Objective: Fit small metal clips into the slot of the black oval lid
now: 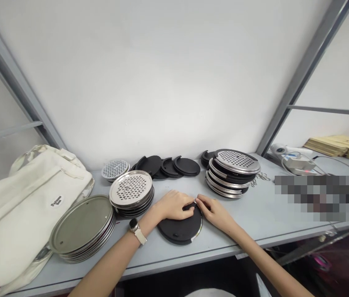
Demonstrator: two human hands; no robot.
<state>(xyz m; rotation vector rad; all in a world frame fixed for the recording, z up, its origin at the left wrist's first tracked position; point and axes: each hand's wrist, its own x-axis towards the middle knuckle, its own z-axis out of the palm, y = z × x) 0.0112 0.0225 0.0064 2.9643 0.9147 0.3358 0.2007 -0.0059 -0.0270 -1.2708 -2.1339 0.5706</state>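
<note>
A round black disc [177, 231] lies on the table near its front edge, with a shiny rim showing along its right side. Over its upper part rests my left hand [176, 205], fingers curled onto the disc by the far edge. My right hand [213, 210] pinches a small metal piece [195, 201] at the disc's far right edge; what kind of piece it is, I cannot make out. The left thumb and fingertips come close to that same spot. Left of the disc stands a stack of round metal grater plates [132, 189].
Plain metal discs [83, 225] are piled at left beside a cream bag [32, 206]. Along the wall lie black round covers [186, 166] and a small grater plate [115, 169]. At right are a tall grater stack [237, 161], metal hooks [261, 177] and cables.
</note>
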